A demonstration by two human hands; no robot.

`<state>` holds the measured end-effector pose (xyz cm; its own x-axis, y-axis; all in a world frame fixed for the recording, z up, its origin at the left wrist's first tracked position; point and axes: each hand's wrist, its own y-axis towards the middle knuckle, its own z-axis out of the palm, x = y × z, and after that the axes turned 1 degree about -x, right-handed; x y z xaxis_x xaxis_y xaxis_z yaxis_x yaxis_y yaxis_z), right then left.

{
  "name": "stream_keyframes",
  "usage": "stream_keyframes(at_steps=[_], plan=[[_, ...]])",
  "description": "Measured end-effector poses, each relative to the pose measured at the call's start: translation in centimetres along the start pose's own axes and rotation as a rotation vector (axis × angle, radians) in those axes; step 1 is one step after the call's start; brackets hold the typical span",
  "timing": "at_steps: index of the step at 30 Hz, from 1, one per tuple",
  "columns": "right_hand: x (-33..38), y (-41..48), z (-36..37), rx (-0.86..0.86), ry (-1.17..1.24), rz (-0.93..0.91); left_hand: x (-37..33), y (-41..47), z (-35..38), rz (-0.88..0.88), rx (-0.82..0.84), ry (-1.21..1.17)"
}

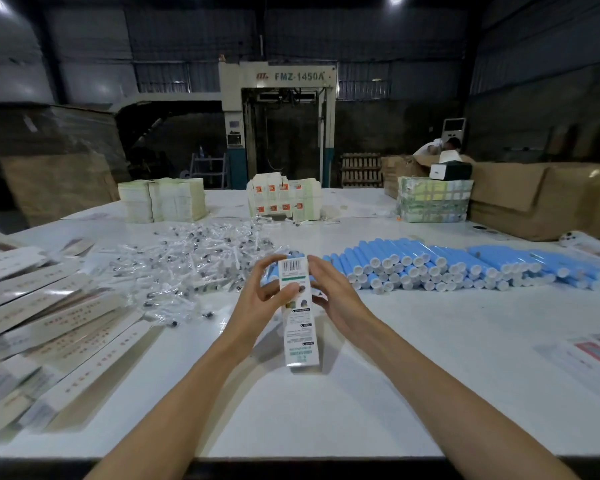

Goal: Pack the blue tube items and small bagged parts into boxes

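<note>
Looking down across a white counter (395,375). Held at the centre: a narrow white box (298,337) printed with a barcode, long axis running straight away from the body, near end low toward the counter, far end raised. Left hand (264,292) curled round the far end from the left, right hand (329,292) gripping the same end from the right, thumb on the printed face; both grasping, neither free. Cannot tell whether the far flap is open.

Just beyond the box and spreading off to the right: blue tubes (447,268) stacked in rows, white caps toward the body, long axes roughly parallel to the box. Closest to the right hand, so probably a short forward reach.

Beyond and to the left: a heap of small bagged parts (194,265), nearer the left hand. Far left: flat boxes (49,327) fanned in stacks.
</note>
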<state>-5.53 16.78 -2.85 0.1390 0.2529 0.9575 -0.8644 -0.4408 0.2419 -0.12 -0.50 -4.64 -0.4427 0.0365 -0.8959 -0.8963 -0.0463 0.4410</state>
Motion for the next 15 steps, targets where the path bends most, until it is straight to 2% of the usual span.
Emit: stream_keyframes(at_steps=[4,7,12,15], plan=[[-0.9,-0.7,0.1,0.158,0.007,0.188,0.1,0.0,-0.2,-0.003,-0.031,-0.077],[-0.3,-1.0,0.1,0.202,-0.074,0.156,0.0,0.0,0.2,0.047,-0.099,-0.052],[1.6,-2.2,-1.2,0.116,-0.433,0.042,0.8,0.3,0.3,0.165,-0.164,0.292],[2.8,-3.2,-3.9,-0.018,-0.671,-0.039,1.8,0.1,0.2,0.279,-0.087,0.531]])
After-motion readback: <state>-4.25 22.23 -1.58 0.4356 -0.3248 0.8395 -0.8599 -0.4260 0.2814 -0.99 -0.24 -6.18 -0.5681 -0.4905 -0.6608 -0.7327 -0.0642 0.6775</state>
